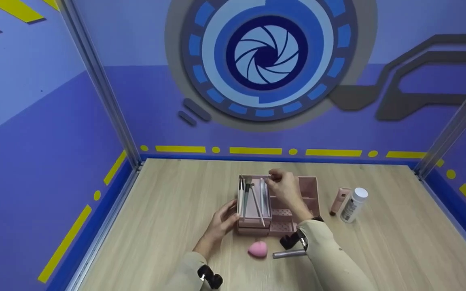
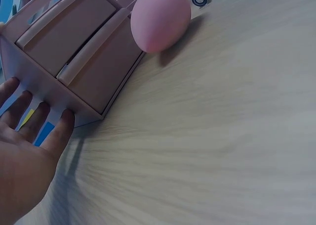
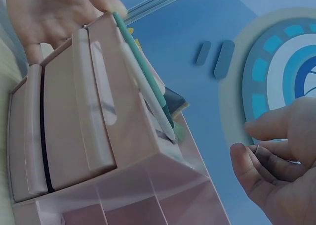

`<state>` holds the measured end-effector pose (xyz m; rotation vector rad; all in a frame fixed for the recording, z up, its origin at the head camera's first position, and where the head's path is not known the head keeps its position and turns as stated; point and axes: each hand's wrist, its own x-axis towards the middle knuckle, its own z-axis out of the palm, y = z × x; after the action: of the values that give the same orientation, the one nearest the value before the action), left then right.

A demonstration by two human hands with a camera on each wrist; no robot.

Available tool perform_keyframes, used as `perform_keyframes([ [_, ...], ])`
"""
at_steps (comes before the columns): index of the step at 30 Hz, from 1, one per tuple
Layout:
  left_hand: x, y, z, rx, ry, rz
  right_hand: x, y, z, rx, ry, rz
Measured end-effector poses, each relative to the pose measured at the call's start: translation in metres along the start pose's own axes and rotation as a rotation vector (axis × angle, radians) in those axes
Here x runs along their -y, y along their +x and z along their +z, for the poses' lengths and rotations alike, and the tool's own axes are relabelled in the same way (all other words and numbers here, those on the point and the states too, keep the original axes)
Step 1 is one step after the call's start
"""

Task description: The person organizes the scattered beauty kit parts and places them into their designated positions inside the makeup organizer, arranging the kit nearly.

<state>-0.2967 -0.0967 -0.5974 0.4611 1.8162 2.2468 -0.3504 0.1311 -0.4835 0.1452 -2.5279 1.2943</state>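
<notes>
A pink cosmetics organizer (image 1: 254, 231) with drawers stands on the table. My left hand (image 1: 221, 222) rests against its left side; in the left wrist view, its fingers (image 2: 61, 131) are extended along the box wall. Makeup brushes (image 1: 245, 200) and slim sticks lie in the organizer's top tray, and in the right wrist view a green-handled brush (image 3: 140, 62) leans over its edge. My right hand (image 1: 286, 190) is above the tray's right side. Its fingers are loosely bent, and nothing shows between them in the right wrist view (image 3: 281, 160).
A pink egg-shaped makeup sponge (image 1: 258, 249) and a silver tube (image 1: 289, 254) lie in front of the organizer. To its right are a pink tube (image 1: 340, 200) and a white-capped bottle (image 1: 354, 205). Blue panels (image 1: 111, 121) border the table.
</notes>
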Motion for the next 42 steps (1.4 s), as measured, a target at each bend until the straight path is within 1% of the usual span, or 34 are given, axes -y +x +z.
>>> perform_keyframes([
  [4, 0.0, -0.001, 0.0, -0.006, 0.01, 0.007, -0.001, -0.001, -0.002, -0.016, 0.006, -0.019],
  [14, 0.001, -0.001, 0.001, -0.015, 0.014, 0.0, -0.004, -0.002, -0.004, -0.022, 0.017, -0.008],
  [22, 0.001, -0.002, 0.003, -0.018, -0.005, -0.029, -0.008, -0.005, -0.011, -0.042, -0.041, -0.017],
  [29, -0.001, -0.003, 0.004, -0.035, 0.008, -0.032, -0.011, -0.009, -0.019, -0.023, -0.056, -0.01],
  [33, 0.0, -0.002, 0.004, -0.029, -0.003, -0.015, -0.013, -0.014, -0.025, 0.004, -0.06, 0.006],
  [36, 0.0, -0.001, 0.003, -0.022, -0.006, -0.003, -0.015, -0.017, -0.029, 0.009, -0.068, 0.014],
  [42, 0.001, -0.001, 0.003, -0.028, -0.004, -0.002, -0.018, -0.024, -0.034, 0.023, -0.072, 0.009],
])
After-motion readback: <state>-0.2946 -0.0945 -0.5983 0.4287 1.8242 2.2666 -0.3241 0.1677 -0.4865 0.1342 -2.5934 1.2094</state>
